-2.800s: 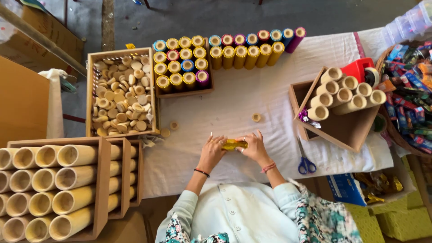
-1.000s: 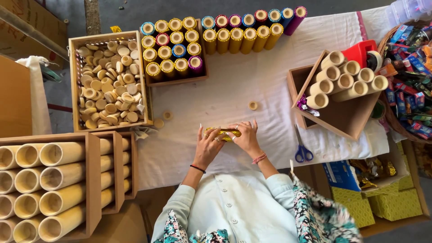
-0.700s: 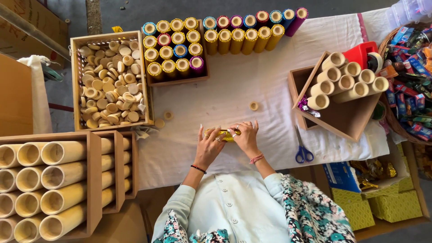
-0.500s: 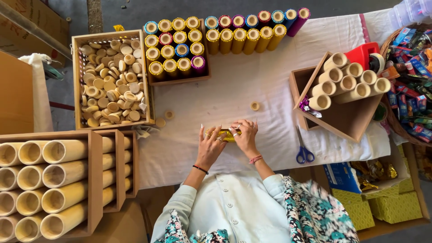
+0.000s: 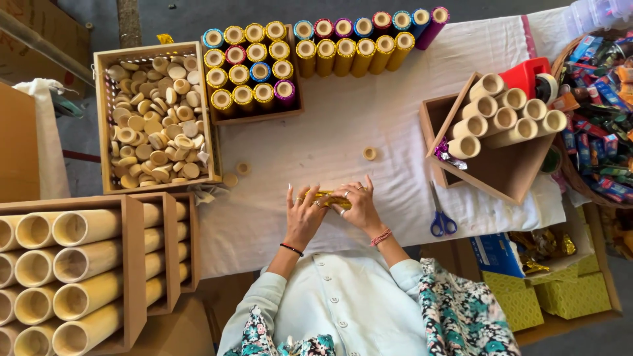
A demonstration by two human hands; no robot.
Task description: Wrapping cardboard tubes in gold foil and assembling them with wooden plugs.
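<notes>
Both my hands rest on the white cloth-covered table (image 5: 343, 125) near its front edge. Between them lies a short tube wrapped in shiny gold foil (image 5: 328, 196). My left hand (image 5: 303, 216) presses on its left end with fingers spread over it. My right hand (image 5: 361, 207) covers the tube's right part, fingers curled around it. Most of the tube is hidden under the hands.
A wooden box of round cardboard caps (image 5: 155, 115) stands at the left, with a tray of foil-wrapped tubes (image 5: 249, 66) and a row of more tubes (image 5: 369, 39) behind. A box of plain tubes (image 5: 501, 125) and blue scissors (image 5: 442, 221) lie right. Long tubes (image 5: 79, 264) fill crates left.
The hands stay on the gold tube at the same spot, with the fingers shifting slightly over it. The camera view has drifted a little.
</notes>
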